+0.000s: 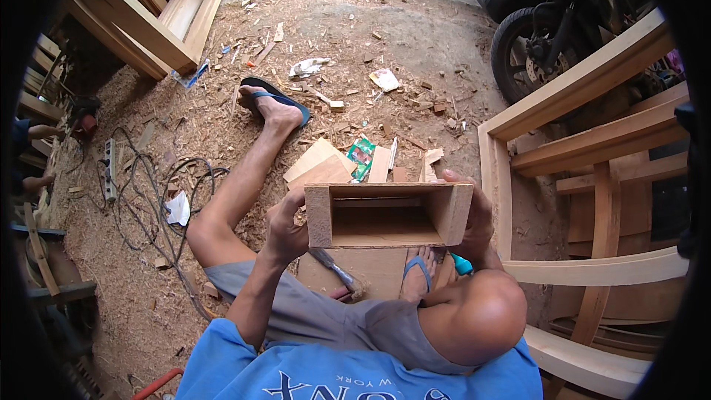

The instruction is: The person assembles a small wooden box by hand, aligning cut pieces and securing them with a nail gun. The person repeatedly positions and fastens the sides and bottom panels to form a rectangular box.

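Observation:
A rectangular wooden box (319, 216) is held up over my lap, its open side facing me and its inside hollow. My left hand (286, 228) is closed against the box's left end, and my right hand (478, 224) grips the right end, partly hidden behind it. Below the box, a tool with a flat metal shank (333, 268) lies on a flat board (311, 275) between my legs. A teal object (461, 264) shows just under my right hand; its kind is hard to make out.
Wood offcuts (320, 163) and a green packet (361, 157) lie beyond the box. Wooden frames (574, 272) stand at right, another frame (141, 22) at far left. A motorbike (544, 37) is at far right. Cables (152, 211) and a power strip (110, 170) lie left, near another person's hand (46, 132).

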`<act>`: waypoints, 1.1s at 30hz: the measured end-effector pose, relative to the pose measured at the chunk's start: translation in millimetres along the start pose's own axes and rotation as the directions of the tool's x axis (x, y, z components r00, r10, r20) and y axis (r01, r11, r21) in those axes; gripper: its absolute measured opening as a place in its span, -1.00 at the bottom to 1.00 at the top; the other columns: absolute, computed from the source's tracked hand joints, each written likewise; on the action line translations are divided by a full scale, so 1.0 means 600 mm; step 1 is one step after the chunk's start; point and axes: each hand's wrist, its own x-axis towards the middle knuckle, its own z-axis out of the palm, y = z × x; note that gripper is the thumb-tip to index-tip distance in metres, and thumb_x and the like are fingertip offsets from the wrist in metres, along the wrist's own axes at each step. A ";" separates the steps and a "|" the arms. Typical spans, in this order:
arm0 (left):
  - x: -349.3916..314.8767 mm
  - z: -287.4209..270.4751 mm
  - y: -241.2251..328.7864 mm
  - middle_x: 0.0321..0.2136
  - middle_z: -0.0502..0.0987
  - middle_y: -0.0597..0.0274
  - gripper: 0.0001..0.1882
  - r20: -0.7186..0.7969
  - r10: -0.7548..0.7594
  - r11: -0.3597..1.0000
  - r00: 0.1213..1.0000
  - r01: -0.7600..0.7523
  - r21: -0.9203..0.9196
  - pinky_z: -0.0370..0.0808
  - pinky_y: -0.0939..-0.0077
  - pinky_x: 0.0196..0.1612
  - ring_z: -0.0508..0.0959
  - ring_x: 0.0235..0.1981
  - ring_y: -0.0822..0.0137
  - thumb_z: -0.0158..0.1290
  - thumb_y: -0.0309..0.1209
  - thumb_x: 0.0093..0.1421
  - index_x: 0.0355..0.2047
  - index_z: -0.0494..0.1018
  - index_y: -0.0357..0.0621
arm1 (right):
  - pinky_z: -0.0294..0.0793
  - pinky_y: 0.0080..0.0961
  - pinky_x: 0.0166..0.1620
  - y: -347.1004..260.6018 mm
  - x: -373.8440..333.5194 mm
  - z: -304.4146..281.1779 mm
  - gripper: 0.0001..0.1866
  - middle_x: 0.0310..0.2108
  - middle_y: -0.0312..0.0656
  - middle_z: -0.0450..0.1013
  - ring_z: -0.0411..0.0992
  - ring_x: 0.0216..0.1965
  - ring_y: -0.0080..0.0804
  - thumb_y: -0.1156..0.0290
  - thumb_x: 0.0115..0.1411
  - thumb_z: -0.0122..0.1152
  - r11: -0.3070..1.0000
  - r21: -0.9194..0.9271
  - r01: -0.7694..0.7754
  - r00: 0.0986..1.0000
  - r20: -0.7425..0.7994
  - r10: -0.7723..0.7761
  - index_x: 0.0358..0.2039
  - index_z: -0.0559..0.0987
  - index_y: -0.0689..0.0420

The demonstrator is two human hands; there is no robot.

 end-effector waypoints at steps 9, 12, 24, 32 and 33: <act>0.008 0.000 -0.006 -0.22 0.65 -0.02 -0.52 0.012 -0.067 0.996 0.998 0.068 -0.055 0.60 0.41 -0.08 0.69 -0.14 0.20 0.34 -0.53 0.03 -0.03 0.44 -0.27 | 0.60 -0.34 0.00 0.015 0.008 0.008 -0.03 0.19 0.11 0.37 0.51 0.07 -0.16 0.45 -0.09 0.60 1.000 -0.014 0.011 1.000 0.011 -0.011 0.28 0.19 0.28; 0.005 0.002 -0.009 -0.22 0.66 -0.03 -0.52 0.008 -0.068 0.996 0.998 0.068 -0.050 0.60 0.40 -0.09 0.69 -0.15 0.20 0.34 -0.53 0.02 -0.04 0.45 -0.26 | 0.60 -0.33 0.01 0.003 0.012 0.007 -0.04 0.19 0.13 0.37 0.50 0.08 -0.15 0.45 -0.07 0.59 1.000 -0.009 -0.007 1.000 0.023 0.007 0.27 0.19 0.28; 0.004 0.004 -0.006 -0.23 0.65 -0.03 -0.52 0.020 -0.068 0.996 0.997 0.069 -0.048 0.61 0.45 -0.17 0.70 -0.22 0.21 0.30 -0.59 0.03 -0.01 0.44 -0.28 | 0.48 -0.32 0.15 0.032 -0.010 0.019 -0.03 0.19 0.07 0.36 0.44 0.14 -0.21 0.51 -0.07 0.58 0.992 0.111 -0.054 0.998 -0.034 0.058 0.29 0.17 0.32; 0.019 0.012 -0.024 -0.22 0.57 0.21 -0.43 0.481 -0.505 0.546 0.716 0.697 -0.464 0.60 0.57 -0.26 0.60 -0.27 0.45 0.35 -0.52 0.04 0.07 0.39 -0.27 | 0.45 -0.35 0.20 0.067 0.006 0.037 -0.05 0.13 -0.01 0.41 0.41 0.15 -0.29 0.60 0.07 0.43 0.551 0.527 -0.647 0.731 0.222 0.646 0.38 0.07 0.22; 0.018 0.012 -0.028 -0.22 0.56 0.21 -0.42 0.512 -0.540 0.485 0.668 0.744 -0.458 0.59 0.57 -0.26 0.60 -0.28 0.45 0.34 -0.52 0.05 0.08 0.38 -0.28 | 0.45 -0.35 0.20 0.070 0.005 0.041 -0.06 0.13 0.00 0.41 0.42 0.14 -0.30 0.59 0.07 0.43 0.536 0.519 -0.666 0.712 0.229 0.663 0.38 0.07 0.22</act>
